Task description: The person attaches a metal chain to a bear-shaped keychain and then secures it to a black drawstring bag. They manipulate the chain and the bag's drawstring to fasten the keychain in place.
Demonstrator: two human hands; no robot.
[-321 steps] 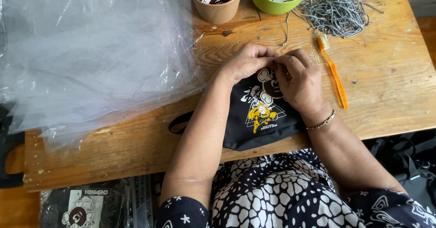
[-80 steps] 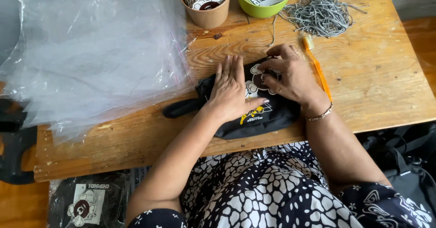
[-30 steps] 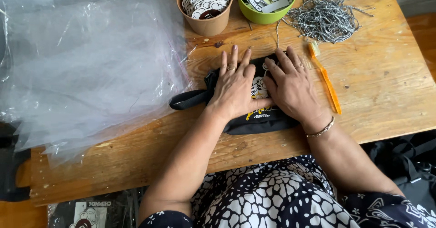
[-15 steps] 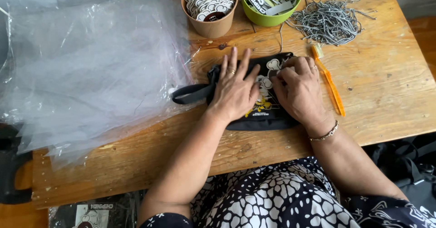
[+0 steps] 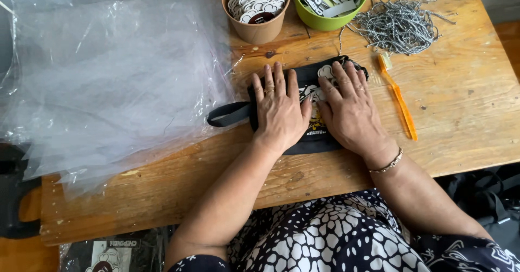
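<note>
- Pressing our left hand (image 5: 280, 109) and right hand (image 5: 352, 112) flat, fingers spread, grasping nothing, on the black folded bag (image 5: 311, 136).
- Orange toothbrush (image 5: 400, 99) lies just beside.

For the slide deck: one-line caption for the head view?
Both hands, left hand and right hand, press flat on a folded black printed bag on a wooden table.

left hand (image 5: 280, 111) | right hand (image 5: 352, 111) | flat on black pouch (image 5: 311, 136)
</note>
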